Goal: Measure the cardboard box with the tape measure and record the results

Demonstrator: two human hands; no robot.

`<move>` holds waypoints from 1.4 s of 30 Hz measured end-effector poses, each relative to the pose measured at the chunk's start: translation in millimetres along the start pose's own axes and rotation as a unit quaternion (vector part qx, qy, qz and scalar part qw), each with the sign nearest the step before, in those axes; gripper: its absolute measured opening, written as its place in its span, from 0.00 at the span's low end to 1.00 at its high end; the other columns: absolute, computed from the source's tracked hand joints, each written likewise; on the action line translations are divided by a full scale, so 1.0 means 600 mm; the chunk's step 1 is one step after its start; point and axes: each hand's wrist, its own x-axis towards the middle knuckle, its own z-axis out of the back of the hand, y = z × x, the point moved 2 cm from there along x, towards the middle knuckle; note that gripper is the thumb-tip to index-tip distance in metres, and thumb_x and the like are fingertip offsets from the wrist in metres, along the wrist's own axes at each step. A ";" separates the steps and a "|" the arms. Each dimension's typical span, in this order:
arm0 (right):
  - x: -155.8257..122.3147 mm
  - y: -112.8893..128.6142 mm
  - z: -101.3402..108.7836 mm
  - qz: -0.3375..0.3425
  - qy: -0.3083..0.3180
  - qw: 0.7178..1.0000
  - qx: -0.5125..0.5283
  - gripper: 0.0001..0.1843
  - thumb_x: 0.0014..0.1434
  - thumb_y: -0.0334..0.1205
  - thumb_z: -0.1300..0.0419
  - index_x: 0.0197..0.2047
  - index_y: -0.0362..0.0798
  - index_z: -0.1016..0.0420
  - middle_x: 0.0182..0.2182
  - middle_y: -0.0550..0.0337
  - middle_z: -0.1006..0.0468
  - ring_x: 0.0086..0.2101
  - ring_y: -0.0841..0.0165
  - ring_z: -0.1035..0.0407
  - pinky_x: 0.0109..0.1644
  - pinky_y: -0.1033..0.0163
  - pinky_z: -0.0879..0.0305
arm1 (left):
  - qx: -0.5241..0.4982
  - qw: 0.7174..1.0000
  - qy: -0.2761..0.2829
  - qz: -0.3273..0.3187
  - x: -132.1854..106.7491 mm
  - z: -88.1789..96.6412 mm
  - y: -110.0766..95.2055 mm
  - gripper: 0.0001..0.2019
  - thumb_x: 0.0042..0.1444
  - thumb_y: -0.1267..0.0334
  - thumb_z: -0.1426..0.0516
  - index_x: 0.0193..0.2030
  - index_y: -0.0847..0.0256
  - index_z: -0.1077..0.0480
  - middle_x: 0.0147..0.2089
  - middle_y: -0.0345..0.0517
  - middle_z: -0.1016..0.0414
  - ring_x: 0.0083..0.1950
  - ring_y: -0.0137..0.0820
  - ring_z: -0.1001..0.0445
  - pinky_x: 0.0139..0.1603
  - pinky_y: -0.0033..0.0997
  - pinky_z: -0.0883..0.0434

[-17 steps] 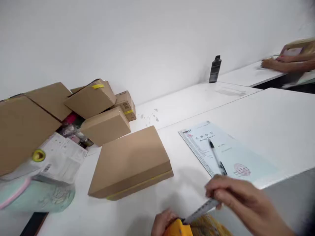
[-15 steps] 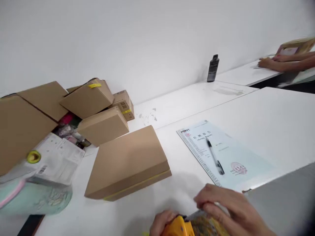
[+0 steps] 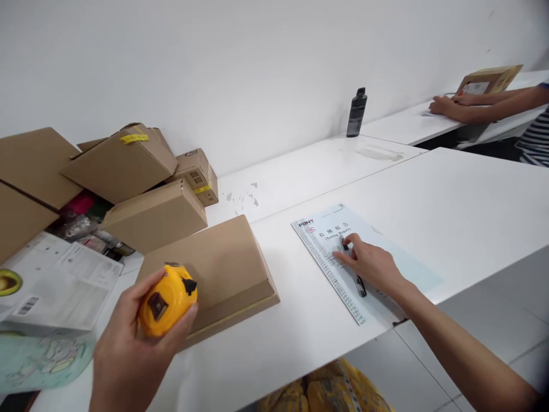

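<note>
My left hand [image 3: 128,349] is wrapped around a yellow tape measure [image 3: 167,300], held up over the near corner of a flat cardboard box [image 3: 223,269] on the white table [image 3: 450,206]. My right hand [image 3: 369,264] rests on a light blue printed document [image 3: 326,240], fingers curled over a black pen [image 3: 359,284] that lies on the sheet. The pen's lower end sticks out below the hand.
Several cardboard boxes [image 3: 128,160] are piled at the left with white printed packaging [image 3: 51,280] and a pale green item [image 3: 38,360]. A dark bottle [image 3: 356,112] stands by the wall. Another person's hands [image 3: 446,106] work near a box [image 3: 489,79] at the far right table.
My left hand has risen with the tape measure to above the flat box. My right hand let go of the tape blade and moved forward onto the pen on the document.
</note>
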 end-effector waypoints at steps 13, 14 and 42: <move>-0.020 -0.044 0.049 0.011 0.053 0.834 0.550 0.23 0.54 0.56 0.28 0.48 0.54 0.21 0.39 0.53 0.15 0.43 0.56 0.22 0.49 0.51 0.27 | -0.054 0.931 0.052 -0.357 -0.071 -0.116 -0.100 0.22 0.65 0.66 0.43 0.66 0.59 0.35 0.64 0.52 0.26 0.67 0.38 0.29 0.68 0.38 0.31; -0.024 -0.043 0.045 0.006 0.044 0.844 0.534 0.20 0.54 0.56 0.28 0.45 0.54 0.22 0.35 0.55 0.17 0.39 0.58 0.24 0.46 0.52 0.28 | -0.096 0.901 0.108 -0.409 -0.103 -0.146 -0.131 0.21 0.66 0.65 0.44 0.65 0.63 0.35 0.63 0.53 0.24 0.68 0.38 0.29 0.68 0.37 0.30; -0.007 -0.014 -0.051 0.015 0.041 0.937 0.346 0.20 0.63 0.54 0.37 0.27 0.52 0.38 0.20 0.69 0.40 0.22 0.71 0.45 0.25 0.63 0.49 | 0.018 0.805 0.334 -0.490 -0.161 -0.352 -0.222 0.46 0.69 0.34 0.65 0.74 0.78 0.47 0.76 0.65 0.42 0.78 0.52 0.48 0.76 0.56 0.47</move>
